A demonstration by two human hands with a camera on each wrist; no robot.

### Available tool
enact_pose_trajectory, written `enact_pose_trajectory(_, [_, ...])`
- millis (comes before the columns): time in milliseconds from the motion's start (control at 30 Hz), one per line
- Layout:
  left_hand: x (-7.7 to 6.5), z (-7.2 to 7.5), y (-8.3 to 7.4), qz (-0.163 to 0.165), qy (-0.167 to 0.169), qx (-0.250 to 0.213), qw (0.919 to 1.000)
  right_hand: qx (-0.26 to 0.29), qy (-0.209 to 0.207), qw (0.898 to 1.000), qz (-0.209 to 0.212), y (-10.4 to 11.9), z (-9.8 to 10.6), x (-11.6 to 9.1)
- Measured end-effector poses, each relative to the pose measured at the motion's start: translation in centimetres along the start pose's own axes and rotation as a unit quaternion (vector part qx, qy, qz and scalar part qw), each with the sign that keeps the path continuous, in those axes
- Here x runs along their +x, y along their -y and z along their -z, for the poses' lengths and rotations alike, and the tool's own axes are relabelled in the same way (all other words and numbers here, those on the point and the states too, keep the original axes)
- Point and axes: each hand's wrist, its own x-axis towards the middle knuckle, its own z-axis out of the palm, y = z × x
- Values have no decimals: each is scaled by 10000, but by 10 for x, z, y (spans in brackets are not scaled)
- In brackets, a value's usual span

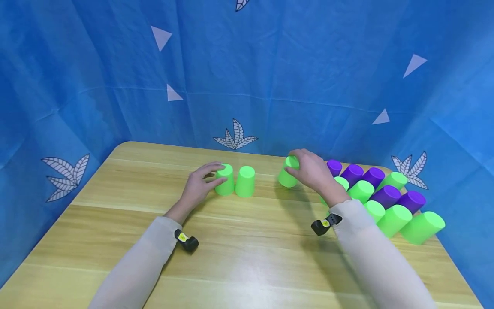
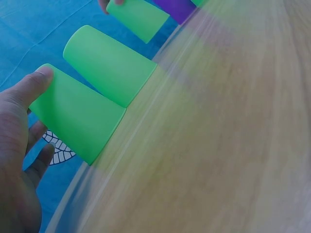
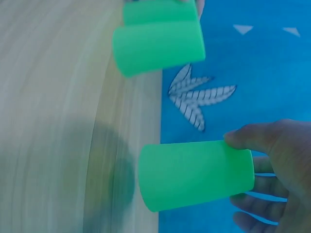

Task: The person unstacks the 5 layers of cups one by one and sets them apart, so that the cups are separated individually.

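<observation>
Two upside-down green cups stand side by side on the wooden table. My left hand [image 1: 198, 183] pinches the left cup [image 1: 225, 180] near its top, thumb on the near side. In the left wrist view the thumb lies on the upper edge of that cup [image 2: 80, 114], and some fingertips are hidden. The neighbouring cup [image 1: 245, 182] stands close on its right. Further right, my right hand [image 1: 311, 169] grips another upside-down green cup [image 1: 287, 174] by its narrow end. In the right wrist view this cup [image 3: 194, 174] appears tilted and off the table.
Right of my right hand is a group of upside-down green cups [image 1: 422, 227] and purple cups [image 1: 412, 201], partly behind my right forearm. A blue curtain [image 1: 247, 77] with leaf and triangle prints hangs along the back edge of the table [image 1: 239, 257].
</observation>
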Motion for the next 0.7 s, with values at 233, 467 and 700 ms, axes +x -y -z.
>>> enact_pose_trajectory(233, [0, 0, 0, -7, 6, -6, 10000, -24, 105, 9989, -460, -23, 2, 7])
enact_pose_trajectory(467, [0, 0, 0, -24, 0, -39, 10000, -93, 112, 9952, -967, -36, 1, 8])
enact_pose_trajectory(700, [0, 0, 0, -5, 22, -19, 10000, -260, 66, 9912, -1299, -42, 1, 7])
